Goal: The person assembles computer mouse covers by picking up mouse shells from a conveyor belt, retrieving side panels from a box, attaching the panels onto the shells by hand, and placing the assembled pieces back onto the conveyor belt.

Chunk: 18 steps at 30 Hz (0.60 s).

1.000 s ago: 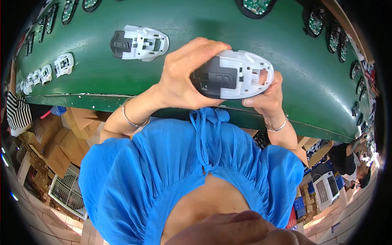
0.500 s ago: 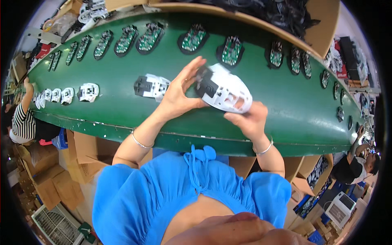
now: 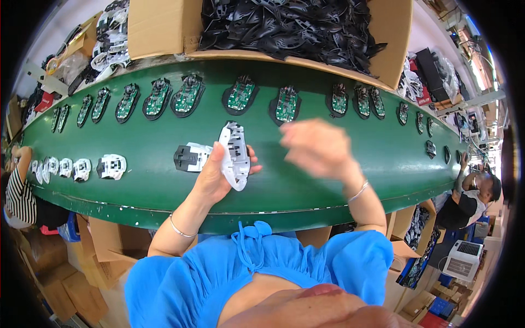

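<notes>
My left hand (image 3: pixel 212 177) is closed around a white plastic mouse shell (image 3: pixel 237 158), held upright over the green belt (image 3: pixel 317 177) with its ribbed inner side showing. Right behind that hand lies another white shell with a black front part (image 3: pixel 188 157), partly covered by my fingers. My right hand (image 3: pixel 320 146) is smeared by motion over the belt, to the right of the held shell. Nearest to it is a black mouse base with a green circuit board (image 3: pixel 286 105); whether the fingers hold anything does not show.
More circuit-board bases (image 3: pixel 188 95) form a row along the belt's far side. Several white shells (image 3: pixel 112 166) line up at the left. Beyond the belt stands a cardboard box (image 3: pixel 391 44) full of black plastic parts (image 3: pixel 284 27). Other people (image 3: pixel 476 197) sit at both ends.
The shell, held in both hands before, is now in my left hand alone, turned upright with its inside showing. My right hand has let go and moved apart from it. The view has tilted up.
</notes>
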Each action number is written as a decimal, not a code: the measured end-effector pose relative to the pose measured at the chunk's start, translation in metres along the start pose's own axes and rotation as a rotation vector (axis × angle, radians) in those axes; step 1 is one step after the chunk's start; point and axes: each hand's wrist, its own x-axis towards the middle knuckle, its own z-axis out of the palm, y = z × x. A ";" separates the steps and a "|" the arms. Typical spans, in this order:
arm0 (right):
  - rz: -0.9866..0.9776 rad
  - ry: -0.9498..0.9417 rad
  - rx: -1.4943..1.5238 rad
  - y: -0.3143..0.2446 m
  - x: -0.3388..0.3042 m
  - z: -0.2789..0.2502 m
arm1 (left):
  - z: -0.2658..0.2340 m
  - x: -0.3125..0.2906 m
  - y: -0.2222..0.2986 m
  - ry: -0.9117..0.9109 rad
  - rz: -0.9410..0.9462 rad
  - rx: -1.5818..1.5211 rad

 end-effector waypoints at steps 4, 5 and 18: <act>0.474 0.411 -0.468 0.096 0.009 -0.079 | 0.006 -0.008 -0.001 0.041 -0.026 -0.029; 0.692 0.328 -0.571 0.134 -0.002 -0.102 | 0.005 -0.008 -0.002 0.060 -0.055 -0.004; 0.872 -0.381 -1.035 0.249 -0.033 -0.136 | -0.004 -0.001 0.012 0.022 -0.085 -0.065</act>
